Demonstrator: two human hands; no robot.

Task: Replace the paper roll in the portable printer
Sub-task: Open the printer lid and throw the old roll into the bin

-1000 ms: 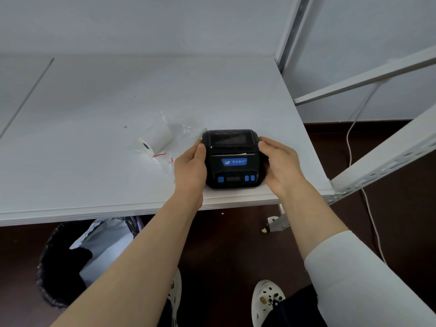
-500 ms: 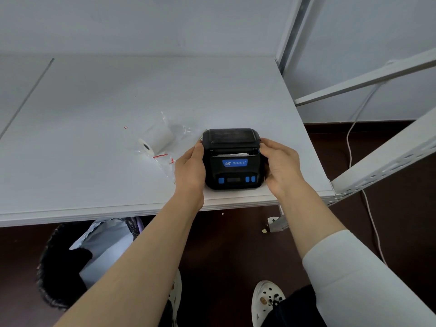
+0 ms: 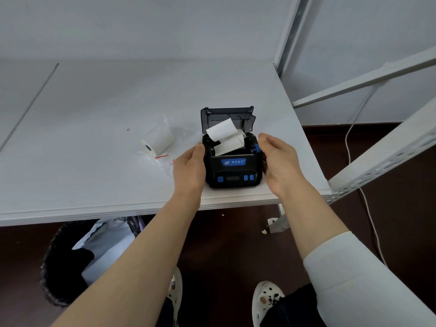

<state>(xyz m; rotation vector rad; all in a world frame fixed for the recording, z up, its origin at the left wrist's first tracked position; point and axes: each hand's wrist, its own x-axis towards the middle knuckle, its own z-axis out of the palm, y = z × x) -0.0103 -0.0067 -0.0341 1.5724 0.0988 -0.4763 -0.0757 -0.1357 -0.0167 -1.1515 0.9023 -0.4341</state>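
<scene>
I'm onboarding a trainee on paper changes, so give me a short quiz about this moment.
1. True or false: the printer lid is open.
2. The spare roll lies: A) left of the printer, B) right of it, C) inside it.
3. Which hand's fingers are at the blue latch?
Key: 1 true; 2 A; 3 the right hand.

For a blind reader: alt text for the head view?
An open black printer, paper curling out, sits on the table, held at its sides by the left hand and right hand. A spare roll in a clear bag lies to its left.
</scene>
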